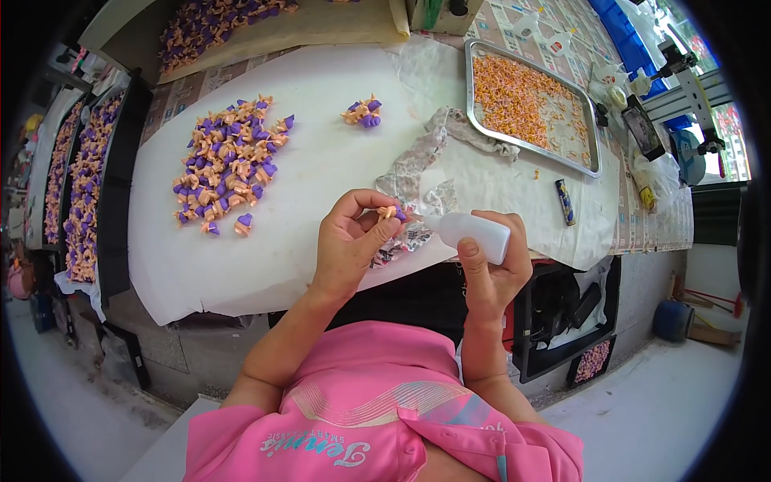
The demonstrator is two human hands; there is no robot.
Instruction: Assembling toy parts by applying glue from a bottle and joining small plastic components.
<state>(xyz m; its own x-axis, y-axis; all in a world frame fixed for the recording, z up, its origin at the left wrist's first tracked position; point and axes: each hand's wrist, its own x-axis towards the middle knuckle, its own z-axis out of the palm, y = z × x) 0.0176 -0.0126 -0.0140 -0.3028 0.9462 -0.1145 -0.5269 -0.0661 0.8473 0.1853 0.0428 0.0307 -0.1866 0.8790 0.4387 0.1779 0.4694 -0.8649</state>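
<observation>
We pinch a peach-and-purple piece (388, 212) in our left fingers (381, 234); our right fingers (475, 263) grip a white bottle (487, 235).

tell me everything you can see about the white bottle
The white bottle looks like smooth plastic, its body narrowing toward a pale nozzle at the left end. It appears tipped onto its side, held near the close edge of the covered table. The right hand grips it, thumb across the near side. The nozzle points toward the small peach-and-purple piece in the left hand; whether they touch is unclear.
</observation>
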